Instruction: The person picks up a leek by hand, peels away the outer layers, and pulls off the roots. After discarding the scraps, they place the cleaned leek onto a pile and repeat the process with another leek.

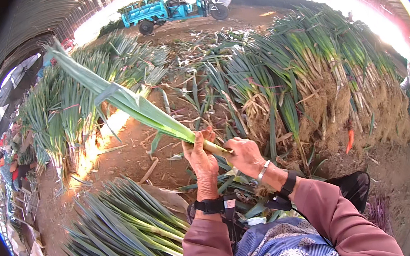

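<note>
A long leek [143,110] slants up to the left in front of me, its broad green leaves spread toward the far left. My left hand [201,159] is wrapped round its pale stem, just below the leaves. At the stem's lower end my right hand [246,156] is closed, with fingers and thumb pinching there; the fingers hide the root end. Beside my left forearm lies a large pile of leeks [126,231], pale stems toward me and dark leaves fanning away to the left.
Tied leek bundles [63,113] stand at the far left. A long heap of rooted leeks [308,62] fills the right side. Loose leaves litter the brown soil [133,158]. Beyond stands a blue cargo tricycle [167,9]. An orange-red object [350,141] lies near the roots.
</note>
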`<state>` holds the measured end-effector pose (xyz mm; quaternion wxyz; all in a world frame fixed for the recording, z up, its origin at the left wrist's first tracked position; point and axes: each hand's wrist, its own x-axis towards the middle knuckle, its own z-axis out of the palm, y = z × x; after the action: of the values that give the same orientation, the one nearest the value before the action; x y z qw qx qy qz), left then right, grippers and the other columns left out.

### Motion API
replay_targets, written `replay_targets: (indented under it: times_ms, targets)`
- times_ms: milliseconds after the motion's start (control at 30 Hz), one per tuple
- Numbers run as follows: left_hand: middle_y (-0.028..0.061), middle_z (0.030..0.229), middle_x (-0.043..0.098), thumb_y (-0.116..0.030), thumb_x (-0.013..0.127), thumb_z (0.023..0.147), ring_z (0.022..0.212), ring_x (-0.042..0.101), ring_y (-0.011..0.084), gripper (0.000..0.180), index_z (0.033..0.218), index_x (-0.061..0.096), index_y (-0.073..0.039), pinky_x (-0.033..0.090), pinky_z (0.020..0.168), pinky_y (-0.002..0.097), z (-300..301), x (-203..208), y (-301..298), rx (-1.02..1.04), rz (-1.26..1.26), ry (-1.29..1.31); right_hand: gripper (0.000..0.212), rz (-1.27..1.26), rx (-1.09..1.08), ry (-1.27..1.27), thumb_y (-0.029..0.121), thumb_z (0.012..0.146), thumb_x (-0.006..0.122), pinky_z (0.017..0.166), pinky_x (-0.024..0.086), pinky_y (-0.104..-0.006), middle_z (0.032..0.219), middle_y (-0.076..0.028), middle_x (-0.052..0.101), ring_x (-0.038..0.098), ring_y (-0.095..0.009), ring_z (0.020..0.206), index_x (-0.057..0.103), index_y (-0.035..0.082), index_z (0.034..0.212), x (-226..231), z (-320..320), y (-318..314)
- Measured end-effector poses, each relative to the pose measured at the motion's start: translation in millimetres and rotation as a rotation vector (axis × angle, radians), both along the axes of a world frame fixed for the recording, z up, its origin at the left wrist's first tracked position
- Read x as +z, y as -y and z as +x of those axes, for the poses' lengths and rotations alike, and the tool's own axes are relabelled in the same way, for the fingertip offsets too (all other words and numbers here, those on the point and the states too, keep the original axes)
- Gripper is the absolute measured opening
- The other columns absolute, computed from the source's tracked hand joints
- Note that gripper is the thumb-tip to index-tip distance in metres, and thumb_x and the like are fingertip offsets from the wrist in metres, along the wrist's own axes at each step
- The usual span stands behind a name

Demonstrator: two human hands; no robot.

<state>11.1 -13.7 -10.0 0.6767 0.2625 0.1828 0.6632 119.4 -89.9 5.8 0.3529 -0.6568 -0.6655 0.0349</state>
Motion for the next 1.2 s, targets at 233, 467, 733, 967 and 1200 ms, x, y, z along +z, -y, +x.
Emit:
replay_targets:
  times_ms: [233,467,733,967,1200]
  targets:
    - [0.0133,0.084,0.063,-0.011,0.063,0.087,0.088,0.064,0.0304,0.036,0.114,0.039,-0.006,0.052,0.079,0.0444,17,-5,5,0.112,-0.031,-0.019,0.011,0.042,-0.046,0.202,0.010,0.072,0.060,0.071,0.050,-0.0410,0.084,-0.014,0.060,0.060,-0.032,0.083,0.059,0.003,0.081,-17,0,-8]
    - [0.0154,0.090,0.063,-0.012,0.061,0.089,0.090,0.064,0.0299,0.035,0.115,0.039,-0.004,0.052,0.081,0.0427,12,0,7,0.098,0.008,-0.060,0.011,0.066,-0.118,0.178,0.009,0.069,0.063,0.068,0.049,-0.0421,0.081,-0.013,0.059,0.060,-0.032,0.080,0.058,0.004,0.078,-19,-3,-16]
    - [0.0193,0.099,0.064,-0.015,0.058,0.090,0.098,0.062,0.0309,0.024,0.109,0.049,-0.003,0.047,0.091,0.0456,-12,17,9,-0.135,0.252,0.013,0.016,-0.346,-0.382,-0.008,0.017,0.071,0.058,0.070,0.049,-0.0449,0.083,-0.019,0.064,0.062,-0.038,0.079,0.062,0.003,0.079,-60,37,4]
    - [0.0191,0.100,0.064,-0.018,0.058,0.090,0.102,0.061,0.0336,0.023,0.106,0.052,-0.003,0.045,0.094,0.0503,-11,24,3,-0.216,0.215,0.003,0.024,-0.063,-0.221,-0.190,0.021,0.079,0.061,0.076,0.047,-0.0438,0.099,-0.017,0.060,0.059,-0.036,0.090,0.058,0.004,0.096,-48,51,41]
    - [0.0115,0.086,0.062,-0.018,0.060,0.090,0.086,0.063,0.0265,0.020,0.102,0.052,-0.004,0.051,0.086,0.0463,-5,15,-4,-0.223,0.180,0.082,0.045,-0.135,0.138,-0.281,0.037,0.083,0.062,0.085,0.044,-0.0399,0.101,-0.017,0.060,0.056,-0.034,0.099,0.053,0.006,0.115,-11,31,6]
